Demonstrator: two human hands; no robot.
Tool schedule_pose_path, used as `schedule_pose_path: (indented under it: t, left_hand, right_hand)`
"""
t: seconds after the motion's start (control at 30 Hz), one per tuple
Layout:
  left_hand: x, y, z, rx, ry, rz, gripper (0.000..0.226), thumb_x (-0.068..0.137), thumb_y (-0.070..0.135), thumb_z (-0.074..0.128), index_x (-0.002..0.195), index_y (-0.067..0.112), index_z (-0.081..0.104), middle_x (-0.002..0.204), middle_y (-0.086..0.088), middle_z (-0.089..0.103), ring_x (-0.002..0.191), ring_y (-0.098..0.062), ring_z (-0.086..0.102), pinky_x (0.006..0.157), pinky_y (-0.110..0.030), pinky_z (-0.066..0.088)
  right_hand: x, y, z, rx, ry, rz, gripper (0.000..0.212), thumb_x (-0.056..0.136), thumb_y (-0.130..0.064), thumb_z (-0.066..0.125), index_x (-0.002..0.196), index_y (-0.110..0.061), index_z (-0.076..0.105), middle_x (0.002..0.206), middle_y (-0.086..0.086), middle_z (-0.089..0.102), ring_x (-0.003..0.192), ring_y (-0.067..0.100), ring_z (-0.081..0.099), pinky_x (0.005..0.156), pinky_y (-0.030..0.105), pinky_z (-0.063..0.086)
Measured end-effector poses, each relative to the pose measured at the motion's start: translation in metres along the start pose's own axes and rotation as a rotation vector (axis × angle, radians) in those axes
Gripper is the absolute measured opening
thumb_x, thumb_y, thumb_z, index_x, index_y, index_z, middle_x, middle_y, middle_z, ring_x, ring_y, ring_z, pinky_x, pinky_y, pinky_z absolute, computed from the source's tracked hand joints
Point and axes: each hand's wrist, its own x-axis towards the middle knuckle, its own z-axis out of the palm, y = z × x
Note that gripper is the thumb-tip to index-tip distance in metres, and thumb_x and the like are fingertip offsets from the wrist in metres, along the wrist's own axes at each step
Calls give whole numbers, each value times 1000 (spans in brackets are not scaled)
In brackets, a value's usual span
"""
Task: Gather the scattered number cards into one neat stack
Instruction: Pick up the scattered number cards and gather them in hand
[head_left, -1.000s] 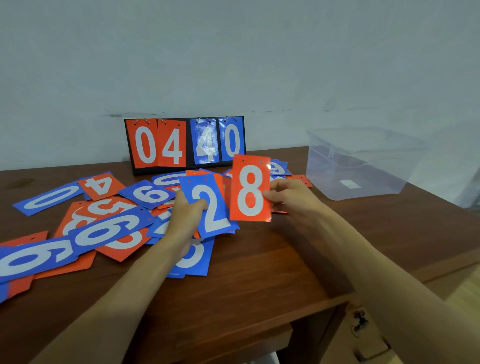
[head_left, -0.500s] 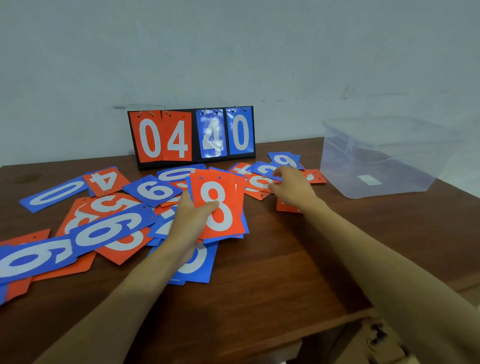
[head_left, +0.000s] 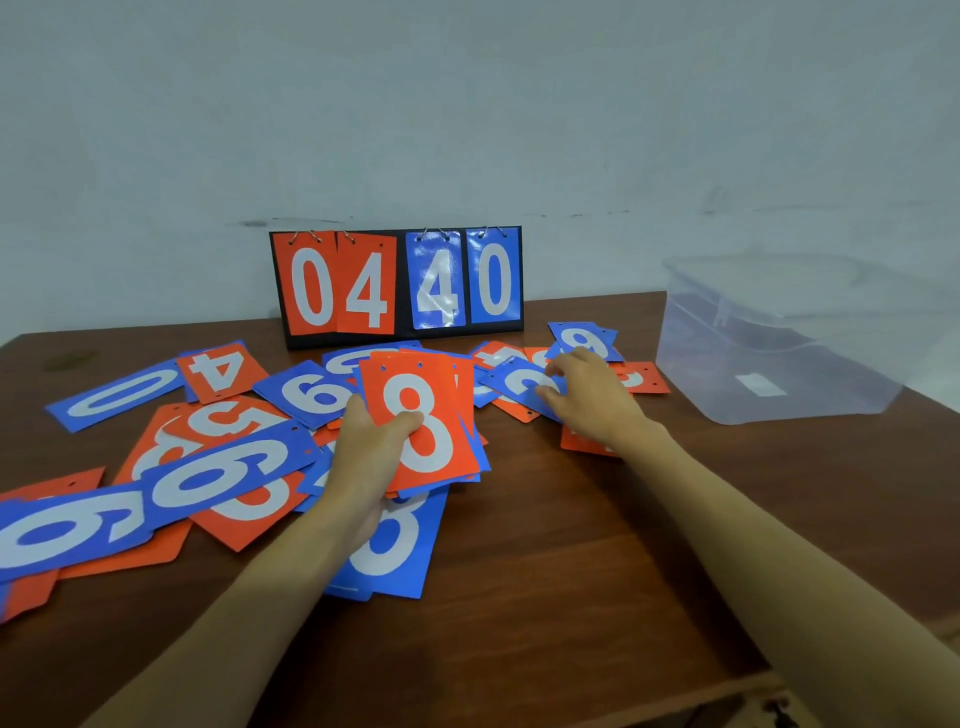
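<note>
Risk: stack (head_left: 421, 421) fanned loose in left hand (head_left: 363, 447), thumb-pinched only; right hand (head_left: 587, 400) curled on blue card (head_left: 519, 382), grip unclear, may drag nearby cards (head_left: 641, 376) along.

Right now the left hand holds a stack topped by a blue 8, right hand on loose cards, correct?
Not blue: the head view shows the 8 card atop the stack in the left hand is orange; the right hand is on loose cards.
</note>
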Motion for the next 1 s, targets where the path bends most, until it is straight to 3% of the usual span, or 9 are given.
schedule_pose_path:
  t: [0.13,0.23,0.33,0.5,0.57,0.67,0.83,0.9,1.0]
  left_hand:
    - [-1,2,0,-2,-24,-7,59,88,24,67,139,26,38,116,-4,63,85,-20,67,50,-31,52]
    - [1,2,-1,-11,-20,-1,57,88,24,67,138,26,39,116,-4,63,87,-21,67,50,-31,53]
    - [2,0,-1,-11,9,40,57,88,23,67,138,24,38,118,-4,63,85,-19,67,55,-30,54]
    - [5,-1,-1,-14,81,70,62,91,24,62,145,22,30,124,-5,59,80,-15,64,52,-27,50]
    - [5,0,-3,0,102,93,59,93,24,60,144,22,30,124,-5,59,78,-14,64,52,-26,49]
    - [-1,2,1,-40,83,72,52,94,27,58,140,22,35,117,-6,63,77,-17,66,53,-29,51]
    - [-15,7,21,-21,-52,66,51,83,30,73,126,21,45,95,2,68,75,-15,70,51,-28,56]
    - [-17,8,28,33,-80,82,51,81,23,76,122,19,46,96,2,67,73,-14,70,46,-24,54]
    - [-15,8,34,26,-83,59,46,84,23,73,122,19,48,101,-2,68,78,-17,70,55,-29,56]
  right_hand:
    - [18,1,5,-120,-212,191,71,79,-58,63,132,-14,48,138,10,48,126,28,44,104,49,38]
    - [24,-5,-1,62,-307,276,81,73,-49,75,139,-14,41,140,9,47,126,29,45,100,42,44]
    - [21,-9,-7,281,-310,271,53,83,-25,72,131,-13,54,135,6,52,119,24,51,87,29,47]
    - [3,-11,-18,785,-87,401,4,89,-9,64,93,-11,65,98,0,59,80,10,57,61,20,47]
    - [-6,-12,-27,973,-39,417,13,89,-5,62,79,-12,60,88,2,62,75,11,60,60,22,49]
    - [-23,-21,-38,1212,-112,337,13,88,-5,63,79,-10,55,90,8,70,84,19,70,71,30,58]
    - [-39,-35,-30,932,-199,164,15,82,-15,73,86,-8,61,82,7,72,75,16,72,60,26,57]
    - [-40,-32,-33,827,-165,120,17,84,-24,71,86,-8,66,73,1,69,67,13,68,58,24,53]
    - [-42,-12,-41,539,-56,59,19,85,-36,68,84,-17,65,78,-7,64,73,5,59,59,14,43]
